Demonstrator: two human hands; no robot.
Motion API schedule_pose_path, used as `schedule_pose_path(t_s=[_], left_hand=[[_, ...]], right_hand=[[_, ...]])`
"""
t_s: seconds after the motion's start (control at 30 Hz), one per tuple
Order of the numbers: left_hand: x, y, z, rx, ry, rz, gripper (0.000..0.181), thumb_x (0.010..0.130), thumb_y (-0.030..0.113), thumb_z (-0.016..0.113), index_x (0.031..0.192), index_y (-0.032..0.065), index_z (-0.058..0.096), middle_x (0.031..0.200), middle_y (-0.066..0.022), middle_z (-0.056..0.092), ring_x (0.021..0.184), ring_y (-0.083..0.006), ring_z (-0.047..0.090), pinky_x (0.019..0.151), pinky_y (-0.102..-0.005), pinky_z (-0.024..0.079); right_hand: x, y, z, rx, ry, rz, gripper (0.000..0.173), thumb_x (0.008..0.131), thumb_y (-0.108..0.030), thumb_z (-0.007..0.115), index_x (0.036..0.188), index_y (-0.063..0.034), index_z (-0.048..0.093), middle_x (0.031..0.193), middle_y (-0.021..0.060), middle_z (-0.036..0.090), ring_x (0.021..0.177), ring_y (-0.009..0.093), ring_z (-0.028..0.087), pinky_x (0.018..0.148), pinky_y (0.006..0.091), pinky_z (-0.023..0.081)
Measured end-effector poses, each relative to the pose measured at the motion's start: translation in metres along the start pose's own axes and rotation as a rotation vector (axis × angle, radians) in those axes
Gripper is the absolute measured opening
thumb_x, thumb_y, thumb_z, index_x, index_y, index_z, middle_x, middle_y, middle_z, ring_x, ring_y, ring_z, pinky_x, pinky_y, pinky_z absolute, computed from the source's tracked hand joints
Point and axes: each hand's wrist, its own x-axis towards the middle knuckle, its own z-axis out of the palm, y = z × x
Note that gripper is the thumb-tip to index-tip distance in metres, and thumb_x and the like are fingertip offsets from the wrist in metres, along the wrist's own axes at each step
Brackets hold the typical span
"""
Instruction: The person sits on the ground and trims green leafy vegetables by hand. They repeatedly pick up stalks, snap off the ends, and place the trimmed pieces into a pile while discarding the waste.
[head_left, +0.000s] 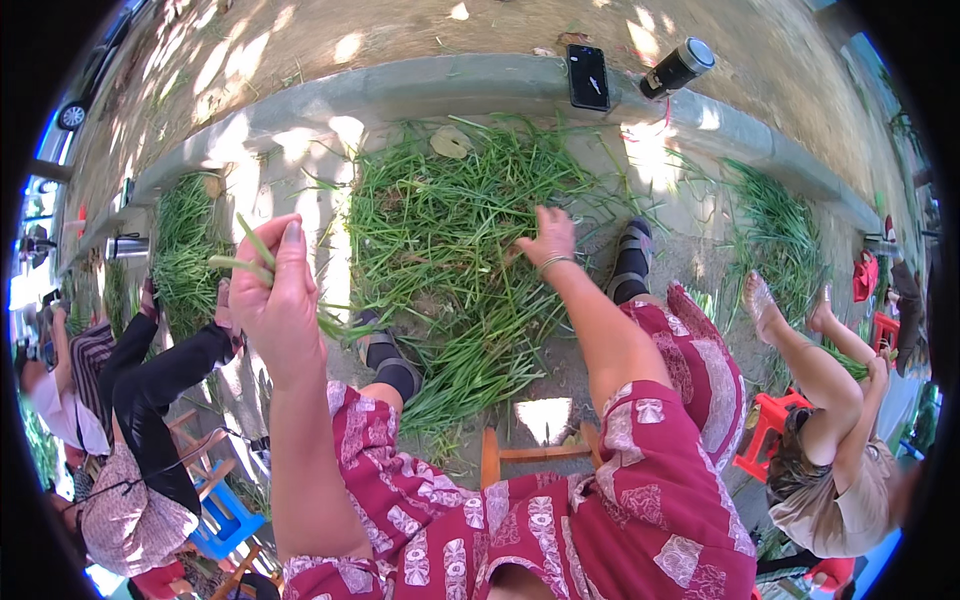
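My left hand (274, 307) is raised left of centre, with a few green stalks (256, 244) pinched between thumb and fingers. Pale cut-looking ends of these stalks stick out past the fingertips; their leafy part hangs below the hand. A wide, loose pile of long, grass-like green leaves (450, 225) covers the ground between my feet. At the pile's right edge is my right hand (553, 240), fingers spread and nothing held, a bracelet on its wrist. Whether its fingertips touch the leaves I cannot tell. Closer to me, a more aligned bunch (480, 375) lies beside my left sandal (386, 352).
Beyond the pile runs a concrete kerb (465, 79), bearing a smartphone (588, 77) and a dark tumbler (679, 67). People sit on both sides near further green heaps (184, 247), one on a red plastic stool (772, 427). A wooden stool (544, 454) is beneath me.
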Motion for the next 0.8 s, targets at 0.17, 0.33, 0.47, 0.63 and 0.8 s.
schedule_pose_path(t_s=[0.17, 0.33, 0.47, 0.63, 0.8], left_hand=[[-0.003, -0.001, 0.003, 0.006, -0.062, -0.023, 0.014, 0.088, 0.009, 0.052, 0.099, 0.0001, 0.053, 0.057, 0.0036, 0.040, 0.043, -0.0011, 0.032, 0.036, -0.0169, 0.023], [-0.005, 0.007, 0.010, -0.025, -0.072, -0.032, 0.014, 0.088, 0.010, 0.052, 0.098, 0.0000, 0.054, 0.059, 0.0039, 0.041, 0.044, -0.0010, 0.033, 0.036, -0.0171, 0.024], [-0.003, 0.001, 0.004, -0.038, -0.074, -0.039, 0.015, 0.088, 0.011, 0.052, 0.098, -0.0001, 0.054, 0.061, 0.0033, 0.042, 0.045, -0.0008, 0.034, 0.036, -0.0168, 0.024], [-0.002, 0.004, 0.003, -0.097, -0.049, -0.033, 0.015, 0.087, 0.011, 0.054, 0.098, 0.0006, 0.054, 0.059, 0.0036, 0.042, 0.045, -0.0010, 0.034, 0.035, -0.0162, 0.025], [-0.003, 0.006, 0.007, -0.182, -0.030, -0.025, 0.009, 0.085, 0.007, 0.056, 0.092, 0.0000, 0.057, 0.060, 0.0038, 0.046, 0.046, -0.0006, 0.036, 0.038, -0.0149, 0.026]], right_hand=[[-0.030, -0.047, 0.051, 0.019, -0.425, 0.238, 0.064, 0.064, -0.022, 0.072, 0.122, -0.0149, 0.045, 0.126, 0.0146, 0.036, 0.108, 0.036, 0.044, 0.093, 0.0404, 0.040], [-0.033, -0.070, 0.090, 0.689, -0.342, 0.258, 0.031, 0.065, -0.012, 0.063, 0.095, -0.0051, 0.061, 0.083, 0.0135, 0.061, 0.076, 0.023, 0.059, 0.070, 0.0320, 0.047], [-0.010, -0.130, 0.036, 1.402, -0.494, 0.235, 0.029, 0.069, 0.002, 0.058, 0.097, -0.0046, 0.060, 0.079, 0.0005, 0.059, 0.067, 0.011, 0.053, 0.060, 0.0251, 0.044], [0.010, -0.189, -0.097, 1.489, -0.557, -0.256, 0.031, 0.077, 0.002, 0.058, 0.107, -0.0061, 0.057, 0.091, 0.0043, 0.063, 0.079, 0.012, 0.061, 0.066, 0.0265, 0.053], [0.009, -0.177, -0.143, 1.478, -0.547, -0.420, 0.020, 0.074, 0.000, 0.062, 0.094, -0.0030, 0.060, 0.088, 0.0069, 0.062, 0.074, 0.013, 0.060, 0.067, 0.0268, 0.051]])
